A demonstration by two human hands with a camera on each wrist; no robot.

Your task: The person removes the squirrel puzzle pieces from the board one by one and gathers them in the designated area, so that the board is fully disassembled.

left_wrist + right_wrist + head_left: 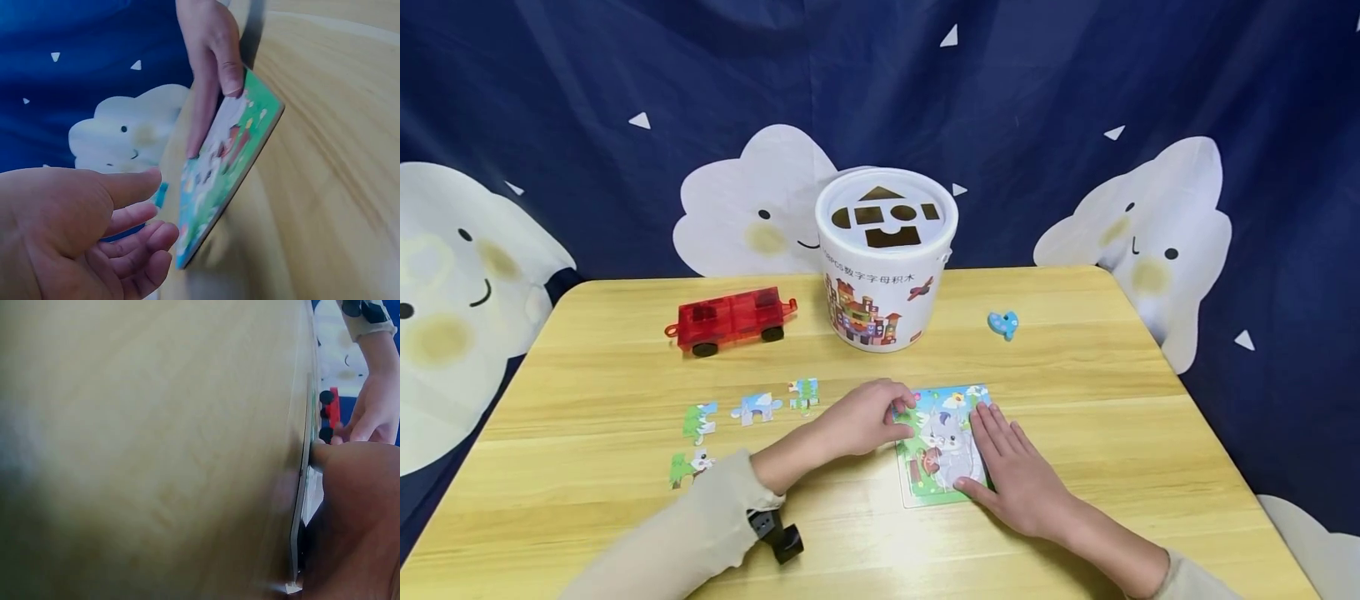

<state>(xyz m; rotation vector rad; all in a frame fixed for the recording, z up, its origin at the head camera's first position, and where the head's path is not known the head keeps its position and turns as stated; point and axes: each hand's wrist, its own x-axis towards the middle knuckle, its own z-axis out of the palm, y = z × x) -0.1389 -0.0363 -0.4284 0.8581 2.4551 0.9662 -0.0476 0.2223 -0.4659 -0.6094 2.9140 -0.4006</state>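
Note:
A square picture puzzle board point(943, 492) with a grey animal on it lies on the table in the head view. My right hand point(1026, 492) rests on its right side, fingers straight and thumb near the lower edge. At the board's left edge is my left hand point(865, 417), its fingers loosely bent over the upper left part. The left wrist view shows the left hand point(94, 231) with nothing between thumb and fingers, beside the board point(219, 162). In the right wrist view the right hand point(359, 506) lies against the board's edge.
Several loose puzzle pieces point(757, 407) lie left of the left hand. A red toy wagon point(730, 319) and a white bucket point(883, 275) with shaped holes stand behind. A small blue toy point(1003, 324) lies at the back right of the wooden table point(1097, 375).

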